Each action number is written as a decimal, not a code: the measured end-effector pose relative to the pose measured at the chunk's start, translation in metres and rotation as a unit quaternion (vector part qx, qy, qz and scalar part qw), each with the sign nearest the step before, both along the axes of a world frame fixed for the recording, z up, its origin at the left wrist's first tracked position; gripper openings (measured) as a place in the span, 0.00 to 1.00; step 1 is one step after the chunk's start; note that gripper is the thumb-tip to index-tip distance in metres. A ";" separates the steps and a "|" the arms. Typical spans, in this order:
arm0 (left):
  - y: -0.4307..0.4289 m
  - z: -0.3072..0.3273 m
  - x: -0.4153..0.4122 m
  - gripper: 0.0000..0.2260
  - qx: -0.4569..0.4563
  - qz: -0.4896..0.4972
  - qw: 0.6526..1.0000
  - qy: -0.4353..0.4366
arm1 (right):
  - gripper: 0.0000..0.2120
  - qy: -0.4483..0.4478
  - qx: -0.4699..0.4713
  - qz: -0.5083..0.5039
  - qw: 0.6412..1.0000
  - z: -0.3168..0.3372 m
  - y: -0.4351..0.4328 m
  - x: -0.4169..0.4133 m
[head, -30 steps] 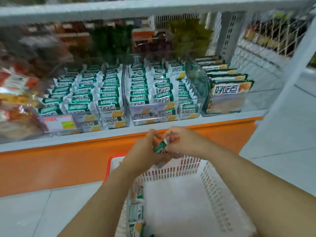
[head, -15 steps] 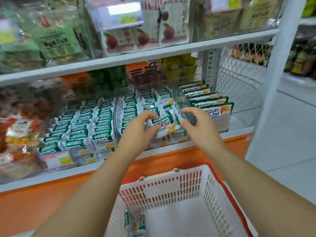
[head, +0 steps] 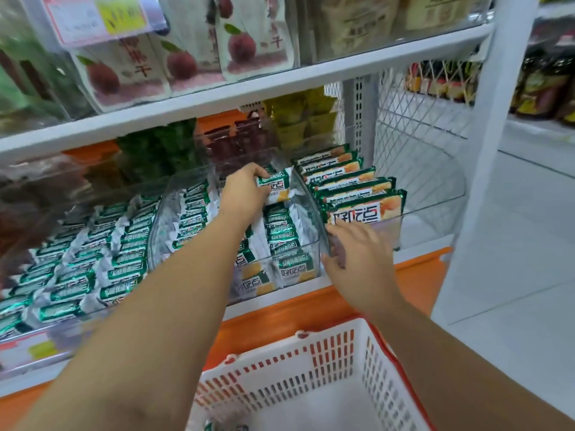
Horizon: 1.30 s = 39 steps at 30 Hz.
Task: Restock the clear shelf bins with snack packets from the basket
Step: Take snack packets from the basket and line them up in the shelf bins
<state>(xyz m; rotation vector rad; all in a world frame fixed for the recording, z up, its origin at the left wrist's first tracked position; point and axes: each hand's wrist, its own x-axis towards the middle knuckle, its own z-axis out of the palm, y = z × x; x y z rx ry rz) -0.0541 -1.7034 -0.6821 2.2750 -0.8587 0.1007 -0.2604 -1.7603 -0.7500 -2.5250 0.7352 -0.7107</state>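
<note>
Basket (head: 367, 334): white, slotted, nearest, below both forearms.
Right hand (head: 361, 262): fingers spread and almost straight, tips against the front right corner of the clear bin (head: 311, 209); holding nothing.
Snack packet (head: 277, 185): green and white, over the back of the bin's right-hand row, gripped at its left end.
Left hand (head: 244, 189): fingers curled round that packet.
Change: half a second ago, packet near the bin's front; now carried deep toward the back, with the right hand lowered to the corner.
</note>
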 end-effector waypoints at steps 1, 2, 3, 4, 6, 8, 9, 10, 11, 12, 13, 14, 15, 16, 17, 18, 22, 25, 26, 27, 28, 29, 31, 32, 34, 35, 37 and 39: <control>-0.006 -0.004 0.004 0.08 0.011 0.005 1.000 0.003 | 0.24 -0.010 -0.001 -0.001 1.000 -0.001 0.000 0.001; -0.010 -0.007 0.008 0.08 0.020 0.012 1.000 0.007 | 0.24 -0.020 0.000 -0.001 1.000 -0.003 0.000 0.002; -0.013 -0.011 0.011 0.08 0.033 0.019 0.999 0.010 | 0.24 -0.025 0.000 -0.002 1.000 -0.004 0.000 0.003; -0.015 -0.014 0.014 0.08 0.051 0.025 0.998 0.008 | 0.24 -0.030 -0.001 -0.004 1.000 -0.006 0.000 0.004; -0.020 -0.018 0.018 0.07 0.096 0.029 0.995 -0.008 | 0.25 -0.034 -0.009 -0.009 0.999 -0.011 0.000 0.006; -0.024 -0.019 0.021 0.07 0.155 0.045 0.986 -0.044 | 0.26 -0.031 -0.016 -0.013 0.999 -0.014 0.001 0.007; -0.025 -0.019 0.022 0.07 0.178 0.056 0.981 -0.060 | 0.25 -0.030 -0.019 -0.016 0.999 -0.016 0.001 0.008; -0.026 -0.018 0.023 0.07 0.193 0.064 0.977 -0.066 | 0.25 -0.034 -0.021 -0.018 0.999 -0.017 0.001 0.008; -0.027 -0.018 0.024 0.06 0.202 0.067 0.975 -0.065 | 0.25 -0.039 -0.022 -0.018 0.999 -0.017 0.001 0.008; -0.027 -0.017 0.026 0.06 0.208 0.066 0.974 -0.062 | 0.24 -0.043 -0.018 -0.018 0.999 -0.018 0.001 0.009; -0.026 -0.016 0.027 0.07 0.213 0.061 0.973 -0.058 | 0.24 -0.044 -0.013 -0.019 0.999 -0.017 0.002 0.009; -0.025 -0.014 0.027 0.08 0.213 0.055 0.974 -0.051 | 0.24 -0.049 -0.006 -0.021 0.999 -0.018 0.002 0.010; -0.021 -0.011 0.025 0.09 0.206 0.049 0.976 -0.043 | 0.23 -0.063 0.001 -0.024 0.998 -0.018 0.003 0.010; -0.017 -0.008 0.021 0.09 0.190 0.045 0.980 -0.038 | 0.23 -0.083 0.009 -0.031 0.996 -0.017 0.005 0.011; -0.011 -0.004 0.017 0.10 0.165 0.038 0.985 -0.041 | 0.22 -0.106 0.016 -0.041 0.993 -0.015 0.008 0.011; -0.003 0.000 0.011 0.10 0.133 0.031 0.989 -0.050 | 0.21 -0.128 0.018 -0.052 0.990 -0.012 0.013 0.013; 0.048 0.001 -0.038 0.09 -0.011 0.003 0.996 -0.086 | 0.16 -0.182 0.022 -0.007 0.983 0.001 0.045 0.019; 0.098 -0.017 -0.081 0.08 -0.117 0.017 0.991 -0.055 | 0.13 -0.157 0.051 0.079 0.983 -0.002 0.075 0.023; 0.115 -0.026 -0.091 0.07 -0.148 0.021 0.988 -0.029 | 0.12 -0.149 0.063 0.102 0.982 -0.007 0.086 0.023; 0.131 -0.037 -0.101 0.07 -0.171 0.022 0.985 0.000 | 0.12 -0.135 0.077 0.122 0.980 -0.014 0.097 0.022; 0.147 -0.052 -0.108 0.07 -0.182 0.022 0.983 0.027 | 0.11 -0.114 0.088 0.138 0.980 -0.023 0.107 0.022; 0.163 -0.068 -0.116 0.07 -0.177 0.022 0.983 0.049 | 0.11 -0.085 0.095 0.148 0.981 -0.035 0.117 0.021; 0.192 -0.106 -0.127 0.07 -0.132 0.024 0.987 0.085 | 0.11 -0.015 0.107 0.150 0.983 -0.064 0.134 0.019; 0.205 -0.125 -0.129 0.07 -0.096 0.034 0.989 0.103 | 0.11 0.018 0.119 0.147 0.982 -0.080 0.142 0.019; 0.227 -0.162 -0.127 0.10 -0.005 0.065 0.988 0.140 | 0.11 0.083 0.156 0.141 0.974 -0.110 0.156 0.017; 0.238 -0.180 -0.126 0.11 0.036 0.075 0.982 0.167 | 0.12 0.120 0.173 0.144 0.967 -0.124 0.162 0.016; 0.256 -0.219 -0.122 0.12 0.088 0.080 0.966 0.231 | 0.13 0.197 0.200 0.160 0.946 -0.153 0.173 0.014; 0.268 -0.260 -0.121 0.12 0.125 0.084 0.945 0.289 | 0.13 0.265 0.230 0.169 0.921 -0.182 0.179 0.013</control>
